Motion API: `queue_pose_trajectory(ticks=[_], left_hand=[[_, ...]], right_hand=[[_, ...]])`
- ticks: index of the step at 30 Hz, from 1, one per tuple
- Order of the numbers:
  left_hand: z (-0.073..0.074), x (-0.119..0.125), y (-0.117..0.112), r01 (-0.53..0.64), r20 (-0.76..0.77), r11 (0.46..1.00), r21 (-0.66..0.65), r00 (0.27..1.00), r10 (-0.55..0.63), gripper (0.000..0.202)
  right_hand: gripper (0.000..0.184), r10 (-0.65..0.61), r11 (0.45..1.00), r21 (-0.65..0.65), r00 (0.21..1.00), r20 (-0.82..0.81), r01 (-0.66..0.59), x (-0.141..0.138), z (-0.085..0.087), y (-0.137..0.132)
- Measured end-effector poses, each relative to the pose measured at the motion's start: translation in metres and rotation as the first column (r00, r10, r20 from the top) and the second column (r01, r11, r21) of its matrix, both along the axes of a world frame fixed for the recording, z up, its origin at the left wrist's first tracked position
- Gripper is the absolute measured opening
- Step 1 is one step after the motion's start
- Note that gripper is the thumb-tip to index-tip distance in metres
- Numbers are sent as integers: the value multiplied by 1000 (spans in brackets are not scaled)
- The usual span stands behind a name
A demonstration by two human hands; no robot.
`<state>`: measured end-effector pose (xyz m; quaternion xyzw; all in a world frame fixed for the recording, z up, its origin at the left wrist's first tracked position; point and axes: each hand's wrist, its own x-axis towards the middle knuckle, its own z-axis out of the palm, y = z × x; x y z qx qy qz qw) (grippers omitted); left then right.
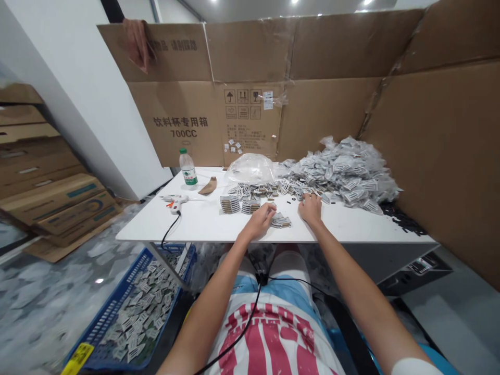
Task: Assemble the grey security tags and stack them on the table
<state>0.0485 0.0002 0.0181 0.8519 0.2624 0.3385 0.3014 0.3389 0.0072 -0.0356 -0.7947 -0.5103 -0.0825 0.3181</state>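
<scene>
L hand (pixel 261 222) is side-on w/ fingers bent, tips right by a small fanned pile of grey pcs (pixel 281 222) near the front edge of the white table (pixel 211 224). Can't tell if it's pinching one tbh. Pile sits btwn both hands, closer to L. R hand (pixel 310 209) is back-up, fingers pointing fwd and a bit curled at the edge of the loose parts (pixel 289 186); can't tell if it's got anything either, the tips are too small to read. Both forearms (pixel 353 281) angle inward from the bottom of the view, wrists low over the table.

Just L of the L hand: two neat stacks (pixel 229 204). Behind those, a clear plastic bag (pixel 252 167), plus a big heap of bagged parts (pixel 351 169) back R. Further L: glue gun (pixel 177 203), brown curved thing (pixel 209 186), bottle (pixel 188 169) w/ green cap. Cardboard walls (pixel 328 104) run round back + R side. Blue basket (pixel 111 302) of similar pcs is lower L, below tabletop.
</scene>
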Motion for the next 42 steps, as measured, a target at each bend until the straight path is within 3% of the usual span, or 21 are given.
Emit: queue_pose_trajectory(ticks=[4,9,17,27,33,38,42], left_hand=[[-1,0,0,23,-3,998,-55,1000,-23,31],[-2,0,3,26,29,1000,-9,999,-26,29],[-1,1,4,10,20,1000,28,1000,-11,26],[1,1,2,10,27,998,61,1000,-11,24],[1,1,2,6,43,998,64,999,-8,22],[-2,1,3,5,47,996,88,999,-10,23],[-5,2,6,3,62,995,99,998,-10,23]], right_hand=[[45,1,1000,3,999,-40,-1,3,-4,2],[47,18,997,-69,999,-44,-21,3,-2,3],[58,45,997,-59,994,-97,-51,1,-1,3],[50,49,999,-5,988,-148,-50,8,-7,7],[48,63,985,175,958,-281,-14,16,-10,9],[44,174,892,448,873,-455,55,21,-9,7],[33,166,834,513,795,-584,203,21,-7,4]])
